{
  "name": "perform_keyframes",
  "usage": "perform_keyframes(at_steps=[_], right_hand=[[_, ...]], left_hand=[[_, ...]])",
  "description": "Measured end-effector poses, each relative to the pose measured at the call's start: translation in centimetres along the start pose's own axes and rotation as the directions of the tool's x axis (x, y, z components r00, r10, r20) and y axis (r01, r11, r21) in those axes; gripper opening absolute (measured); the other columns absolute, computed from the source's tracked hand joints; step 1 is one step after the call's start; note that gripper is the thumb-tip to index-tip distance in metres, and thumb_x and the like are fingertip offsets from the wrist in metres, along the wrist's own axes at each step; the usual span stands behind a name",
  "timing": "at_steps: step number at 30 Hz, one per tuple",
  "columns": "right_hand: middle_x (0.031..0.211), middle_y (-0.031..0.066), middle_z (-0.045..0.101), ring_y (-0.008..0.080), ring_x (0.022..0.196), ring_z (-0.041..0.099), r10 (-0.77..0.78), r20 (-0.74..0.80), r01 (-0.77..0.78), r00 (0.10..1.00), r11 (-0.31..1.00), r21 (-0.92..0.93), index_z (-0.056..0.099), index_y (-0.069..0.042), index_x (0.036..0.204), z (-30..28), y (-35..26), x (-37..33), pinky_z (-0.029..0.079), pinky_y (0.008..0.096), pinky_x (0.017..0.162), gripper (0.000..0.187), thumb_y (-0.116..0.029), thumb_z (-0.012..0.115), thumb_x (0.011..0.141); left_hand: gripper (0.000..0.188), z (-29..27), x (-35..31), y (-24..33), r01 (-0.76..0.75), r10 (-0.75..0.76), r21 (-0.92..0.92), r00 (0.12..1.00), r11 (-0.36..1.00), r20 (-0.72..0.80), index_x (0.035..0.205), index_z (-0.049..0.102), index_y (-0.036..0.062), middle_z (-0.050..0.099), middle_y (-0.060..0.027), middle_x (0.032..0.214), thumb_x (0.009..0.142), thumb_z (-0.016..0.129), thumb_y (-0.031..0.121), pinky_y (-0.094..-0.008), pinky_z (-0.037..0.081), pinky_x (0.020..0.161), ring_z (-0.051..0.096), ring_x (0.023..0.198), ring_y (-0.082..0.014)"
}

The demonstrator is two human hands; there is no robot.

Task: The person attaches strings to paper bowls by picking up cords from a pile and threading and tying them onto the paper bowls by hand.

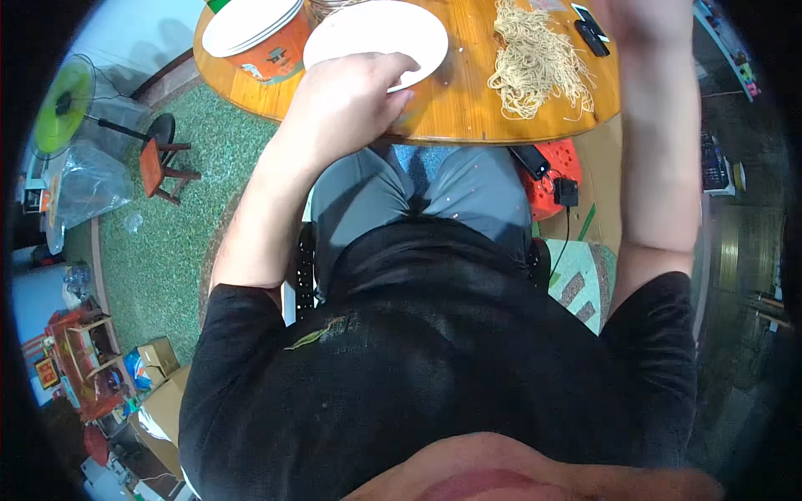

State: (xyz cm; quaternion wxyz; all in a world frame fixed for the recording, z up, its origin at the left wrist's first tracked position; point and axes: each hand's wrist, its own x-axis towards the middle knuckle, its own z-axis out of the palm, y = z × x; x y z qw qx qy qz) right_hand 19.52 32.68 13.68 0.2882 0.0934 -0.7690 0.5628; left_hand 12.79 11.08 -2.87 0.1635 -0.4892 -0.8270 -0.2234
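Note:
A round white plate (pixel 376 37) lies toward the far left of the wooden table. My left hand (pixel 355 88) is closed on its near rim, with a finger over the top and the thumb below the edge. My right hand (pixel 647 17) reaches up past the table's right side; it is blurred and cut off by the upper edge, so its fingers do not show. Nearest to it lie a black object (pixel 591 38) and a small white-edged device. A loose heap of pale noodles (pixel 539 67) spreads over the table's right part.
A stack of orange and white paper buckets (pixel 267 50) stands left of the plate on the round wooden table (pixel 464 117). Below the table's right edge is a red plastic stool (pixel 555 163) with a black charger and cable. A green fan (pixel 60 104) and small wooden stool (pixel 154 167) stand at left.

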Motion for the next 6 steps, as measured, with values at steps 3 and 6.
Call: perform_keyframes(at_steps=[3,6], right_hand=[[0.081,-0.0007,0.065,0.0056,0.07,0.057,-0.028,0.145,0.064,0.989,0.966,-0.252,0.07,-0.008,0.091,0.6,7.8,-4.5,0.048,0.0228,0.063,0.006,-0.012,0.068,0.095],[0.085,0.0027,0.071,0.0056,0.077,0.062,0.229,0.217,-0.158,0.949,0.941,-0.299,0.074,-0.005,0.098,2.5,13.4,-8.7,0.049,0.023,0.067,0.012,-0.016,0.07,0.094]], left_hand=[[0.03,-0.6,0.0,0.3,0.034,-0.032,-0.041,0.998,0.999,0.052,0.114,0.071,0.0079,0.074,-0.0128,0.091,0.088,0.076,0.022,-0.0423,0.056,0.069,0.071,0.079,-0.0331],[0.035,-1.0,0.7,0.5,0.05,-0.024,-0.155,0.986,0.987,0.163,0.118,0.07,0.0056,0.074,-0.0172,0.094,0.09,0.077,0.025,-0.0419,0.056,0.07,0.073,0.079,-0.0295]])
